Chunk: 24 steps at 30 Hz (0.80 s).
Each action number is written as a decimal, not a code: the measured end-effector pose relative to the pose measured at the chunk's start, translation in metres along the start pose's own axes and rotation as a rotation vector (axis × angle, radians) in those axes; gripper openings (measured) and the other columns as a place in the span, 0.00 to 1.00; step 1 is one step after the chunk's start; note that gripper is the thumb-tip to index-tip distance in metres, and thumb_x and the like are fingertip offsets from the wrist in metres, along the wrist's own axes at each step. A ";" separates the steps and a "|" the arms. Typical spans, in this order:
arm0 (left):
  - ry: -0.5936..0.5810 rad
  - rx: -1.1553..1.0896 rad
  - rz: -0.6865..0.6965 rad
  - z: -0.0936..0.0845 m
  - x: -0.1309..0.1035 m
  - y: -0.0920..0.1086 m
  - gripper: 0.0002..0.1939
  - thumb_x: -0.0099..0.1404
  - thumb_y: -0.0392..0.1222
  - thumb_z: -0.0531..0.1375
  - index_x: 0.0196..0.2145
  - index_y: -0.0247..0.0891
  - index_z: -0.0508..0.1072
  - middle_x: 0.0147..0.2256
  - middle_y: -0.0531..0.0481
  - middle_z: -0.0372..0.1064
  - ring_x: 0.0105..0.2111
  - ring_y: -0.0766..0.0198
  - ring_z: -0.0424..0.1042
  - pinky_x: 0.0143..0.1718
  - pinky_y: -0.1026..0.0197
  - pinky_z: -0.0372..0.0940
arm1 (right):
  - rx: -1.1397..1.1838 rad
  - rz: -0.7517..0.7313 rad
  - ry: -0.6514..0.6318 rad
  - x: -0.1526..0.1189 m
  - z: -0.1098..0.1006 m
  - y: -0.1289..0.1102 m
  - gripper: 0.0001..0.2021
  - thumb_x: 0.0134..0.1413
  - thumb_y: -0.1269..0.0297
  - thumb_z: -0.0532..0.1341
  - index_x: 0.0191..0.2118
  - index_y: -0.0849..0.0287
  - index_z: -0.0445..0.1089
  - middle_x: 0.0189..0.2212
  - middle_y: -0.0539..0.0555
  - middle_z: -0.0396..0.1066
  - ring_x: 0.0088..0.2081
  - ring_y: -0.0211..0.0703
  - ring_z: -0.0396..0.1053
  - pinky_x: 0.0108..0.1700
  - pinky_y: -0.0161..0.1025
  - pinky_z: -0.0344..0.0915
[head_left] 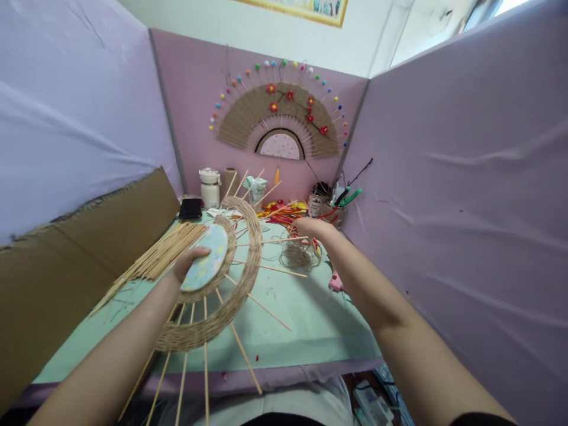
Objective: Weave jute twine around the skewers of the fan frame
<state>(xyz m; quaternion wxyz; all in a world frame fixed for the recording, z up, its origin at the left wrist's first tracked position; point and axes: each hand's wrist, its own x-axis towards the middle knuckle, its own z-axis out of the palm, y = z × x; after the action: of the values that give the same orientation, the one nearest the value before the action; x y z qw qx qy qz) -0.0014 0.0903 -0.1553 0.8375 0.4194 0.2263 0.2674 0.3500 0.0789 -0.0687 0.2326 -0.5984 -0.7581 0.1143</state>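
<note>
My left hand [189,261] grips a half-made fan by its flat half-round centre [213,251], light blue with yellow patterning, thumb on top. Thin wooden sticks [268,310] spread out from this centre. Brown twine is woven across them in a narrow inner band and a wider outer band [254,248]. Beyond the fan, my right hand [308,226] reaches over the table, above a loose tangle of brown twine [299,253]. Its fingers are mostly hidden, so whether it touches the twine or holds anything is unclear.
Bundled wooden sticks [166,251] lie left beside a cardboard strip [89,231]. Behind stand a white jar [210,190], coloured craft pieces [284,210] and green-handled pliers [352,197] in a holder. A pink glue gun-like object [336,282] lies right. A finished fan [248,115] hangs behind.
</note>
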 end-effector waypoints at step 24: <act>-0.035 -0.052 -0.131 0.012 0.012 -0.015 0.16 0.56 0.34 0.58 0.42 0.26 0.74 0.32 0.35 0.76 0.31 0.51 0.76 0.33 0.58 0.71 | 1.393 -0.008 -0.243 -0.071 0.086 -0.047 0.20 0.39 0.65 0.67 0.42 0.55 0.67 0.30 0.47 0.70 0.29 0.34 0.67 0.36 0.35 0.66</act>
<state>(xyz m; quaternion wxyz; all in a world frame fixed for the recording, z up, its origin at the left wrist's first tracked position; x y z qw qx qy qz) 0.0186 0.0832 -0.1631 0.8675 0.3866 0.2315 0.2104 0.2808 0.0077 -0.1370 0.4757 -0.2904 -0.5314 0.6379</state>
